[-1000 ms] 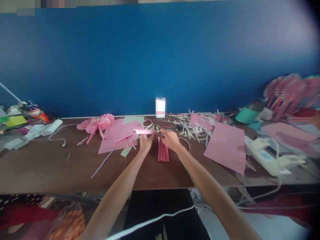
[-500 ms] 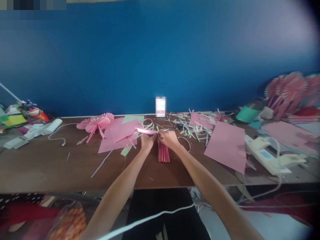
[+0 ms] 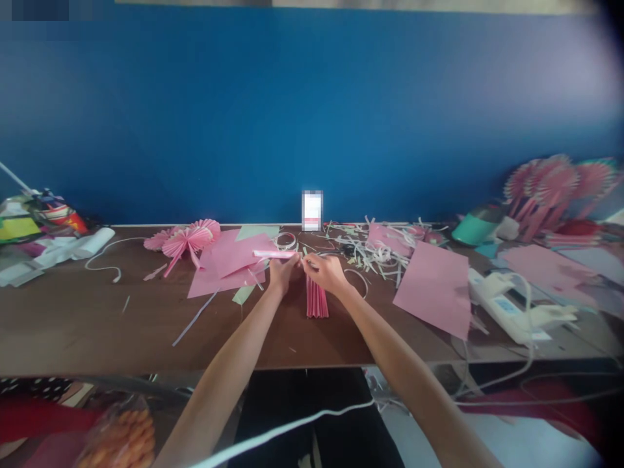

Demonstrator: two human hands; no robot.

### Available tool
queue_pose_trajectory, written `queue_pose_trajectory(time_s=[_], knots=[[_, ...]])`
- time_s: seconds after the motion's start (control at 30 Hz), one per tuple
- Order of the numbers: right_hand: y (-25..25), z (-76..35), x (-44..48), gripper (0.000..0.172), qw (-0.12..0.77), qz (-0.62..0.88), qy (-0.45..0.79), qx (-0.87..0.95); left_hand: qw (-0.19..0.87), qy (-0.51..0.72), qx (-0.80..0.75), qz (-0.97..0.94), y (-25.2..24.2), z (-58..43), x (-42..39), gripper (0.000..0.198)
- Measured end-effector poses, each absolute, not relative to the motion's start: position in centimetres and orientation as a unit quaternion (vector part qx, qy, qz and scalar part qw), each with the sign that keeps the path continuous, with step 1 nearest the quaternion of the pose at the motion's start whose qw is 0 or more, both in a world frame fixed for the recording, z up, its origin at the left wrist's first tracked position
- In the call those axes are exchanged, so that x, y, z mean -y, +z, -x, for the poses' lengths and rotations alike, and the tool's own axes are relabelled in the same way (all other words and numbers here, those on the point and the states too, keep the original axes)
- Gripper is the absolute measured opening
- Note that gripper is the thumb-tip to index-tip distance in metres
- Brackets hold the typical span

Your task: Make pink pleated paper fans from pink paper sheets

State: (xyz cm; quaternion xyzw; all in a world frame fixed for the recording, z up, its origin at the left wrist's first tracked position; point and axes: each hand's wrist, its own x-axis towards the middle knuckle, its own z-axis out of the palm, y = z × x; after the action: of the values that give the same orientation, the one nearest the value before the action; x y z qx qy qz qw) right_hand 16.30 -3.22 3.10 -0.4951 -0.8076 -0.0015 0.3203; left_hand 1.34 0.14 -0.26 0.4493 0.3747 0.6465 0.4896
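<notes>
At the middle of the table, my left hand (image 3: 281, 272) is closed, thumb and fingers pinching the end of a narrow pink strip of folded paper (image 3: 266, 254) that points left. My right hand (image 3: 327, 273) is bent into a pinch just to the right, above a pleated pink paper (image 3: 317, 303). The pleats hang down towards me from under these fingers, and their upper end is hidden. Only a small gap separates the fingertips of both hands. Whether strip and pleats are one piece, I cannot tell.
Pink sheets (image 3: 234, 260) and pleated fans (image 3: 190, 240) lie on the left. Paper shreds (image 3: 375, 250), another pink sheet (image 3: 435, 286) and a white power strip (image 3: 507, 309) are on the right. A phone (image 3: 312, 211) leans against the blue wall. A white cable (image 3: 292, 429) crosses my lap.
My hands have drawn slightly apart at the fingertips, and the strip in my left hand has shifted a little to the left. The whole view has turned slightly.
</notes>
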Motion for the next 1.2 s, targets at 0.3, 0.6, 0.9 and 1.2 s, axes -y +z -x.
queue_pose_trajectory(time_s=[0.3,0.6,0.9,1.2], knots=[[3.1,-19.5,1.2,0.041,0.468,0.488,0.194,0.711,0.535,0.624,-0.379,-0.426,-0.8,-1.0,-0.9,0.027],[2.6,-20.5,1.1,0.037,0.372,0.663,-0.005,0.649,0.516,0.602,-0.374,-0.482,-0.8,-0.9,-0.8,0.021],[1.9,-20.7,0.7,0.035,0.204,0.700,-0.064,0.681,0.541,0.538,-0.358,-0.539,0.5,-1.3,0.3,0.033],[1.9,-20.2,0.5,0.039,0.344,0.679,-0.003,0.648,0.476,0.476,-0.358,-0.647,0.9,-1.5,1.1,0.040]])
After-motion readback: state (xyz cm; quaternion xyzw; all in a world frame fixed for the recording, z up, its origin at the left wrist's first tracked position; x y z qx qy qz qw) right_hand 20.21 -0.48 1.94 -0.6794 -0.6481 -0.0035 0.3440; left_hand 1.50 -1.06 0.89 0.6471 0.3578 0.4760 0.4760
